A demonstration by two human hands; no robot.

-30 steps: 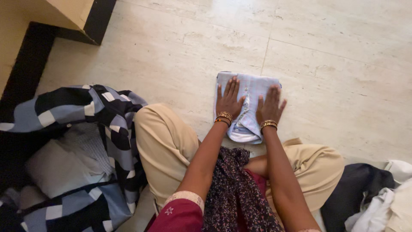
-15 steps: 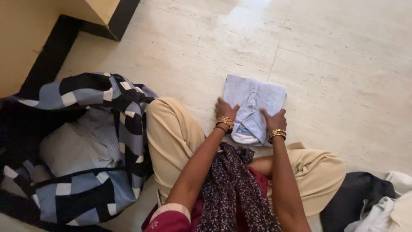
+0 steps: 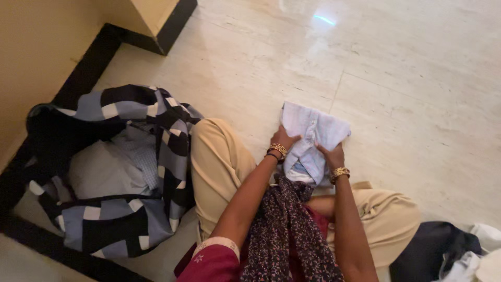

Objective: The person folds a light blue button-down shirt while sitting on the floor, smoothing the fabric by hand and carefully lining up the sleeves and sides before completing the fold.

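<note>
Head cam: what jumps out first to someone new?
The pale folded cloth at centre, lifted off the marble floor, with the left hand and right hand each gripping a side. Next, the big open checked bag of navy, grey and white on the left, with folded clothes inside.

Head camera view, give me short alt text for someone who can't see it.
A person seated on a pale marble floor grips a folded light-blue cloth with the left hand and the right hand. A checked black, blue and white bag holding clothes lies open beside their knee.
</note>
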